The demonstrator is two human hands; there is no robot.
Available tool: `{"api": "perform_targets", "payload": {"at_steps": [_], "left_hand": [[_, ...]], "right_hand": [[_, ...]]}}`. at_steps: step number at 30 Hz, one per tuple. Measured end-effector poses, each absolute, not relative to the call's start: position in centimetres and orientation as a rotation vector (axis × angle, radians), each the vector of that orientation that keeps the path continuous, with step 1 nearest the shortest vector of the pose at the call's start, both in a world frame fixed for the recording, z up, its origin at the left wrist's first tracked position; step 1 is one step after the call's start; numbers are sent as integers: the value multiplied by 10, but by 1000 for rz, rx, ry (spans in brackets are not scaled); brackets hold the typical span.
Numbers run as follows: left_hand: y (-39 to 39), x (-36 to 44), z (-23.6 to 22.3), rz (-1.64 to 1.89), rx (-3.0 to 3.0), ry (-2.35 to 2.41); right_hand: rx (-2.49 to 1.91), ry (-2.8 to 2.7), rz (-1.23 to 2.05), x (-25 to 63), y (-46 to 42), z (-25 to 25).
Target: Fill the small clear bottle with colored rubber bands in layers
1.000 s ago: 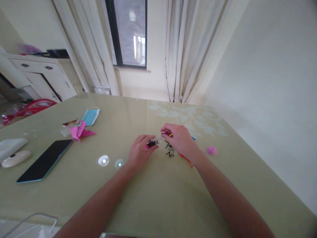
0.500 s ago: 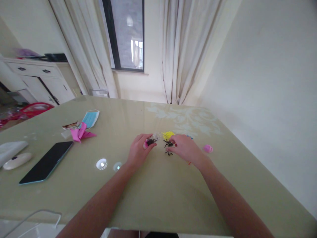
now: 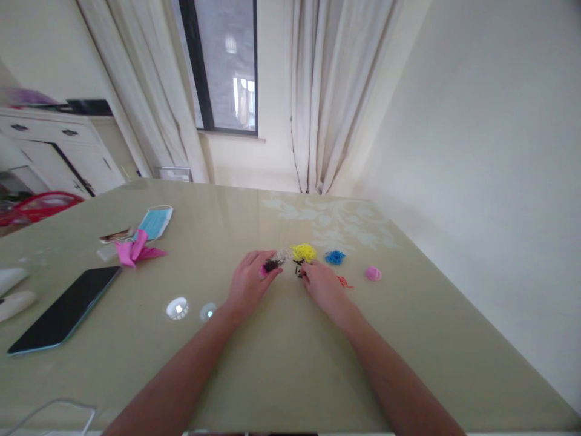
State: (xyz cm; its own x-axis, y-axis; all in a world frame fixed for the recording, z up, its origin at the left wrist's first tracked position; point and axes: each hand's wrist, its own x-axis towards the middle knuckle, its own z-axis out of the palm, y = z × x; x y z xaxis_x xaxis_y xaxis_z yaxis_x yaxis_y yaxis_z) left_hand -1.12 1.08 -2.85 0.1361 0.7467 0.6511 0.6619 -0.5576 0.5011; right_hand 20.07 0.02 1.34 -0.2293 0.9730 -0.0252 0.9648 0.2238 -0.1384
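Observation:
My left hand (image 3: 249,281) is closed around a small pink container (image 3: 262,273) tilted on its side, with a dark clump of small black elastic bands (image 3: 271,265) at its mouth. To its right, my right hand (image 3: 325,289) rests low on the table, fingertips pinched together at a few loose black bands (image 3: 298,270). Whether any band is between those fingers is hidden. Just beyond the hands lie a pile of clear bands (image 3: 285,255) and a pile of yellow bands (image 3: 303,252). Blue bands (image 3: 334,258) and a few orange-red bands (image 3: 345,282) sit beside my right hand.
A pink rounded piece (image 3: 373,274) lies further right on the table (image 3: 281,363). Over on the left are a dark-screened phone (image 3: 66,309), a pink folded paper shape (image 3: 136,249), a blue face mask (image 3: 157,223) and white objects (image 3: 16,304). A wall bounds the right side.
My right hand has come down and slightly left onto the loose black bands, uncovering the blue and orange-red piles. My left hand keeps its hold on the container. The view has shifted slightly right.

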Motion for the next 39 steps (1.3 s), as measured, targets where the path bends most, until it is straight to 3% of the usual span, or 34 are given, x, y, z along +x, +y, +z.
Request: {"api": "perform_targets", "payload": {"at_steps": [6,11,16,39], "left_hand": [[12,-12,-31,1421,2359,1431],[13,-14,-32,1404,2526,1440],[9,-11,-30,1424,2671,1358],[6,-10,-29,1453,2665,1334]], "right_hand": [[-1816,-2357,209,209,6,12],[-1340,-1880,548,227,7,17],[-1094,-1746,597,222,2,18],[-1155,-1847,355,206,-8,11]]}}
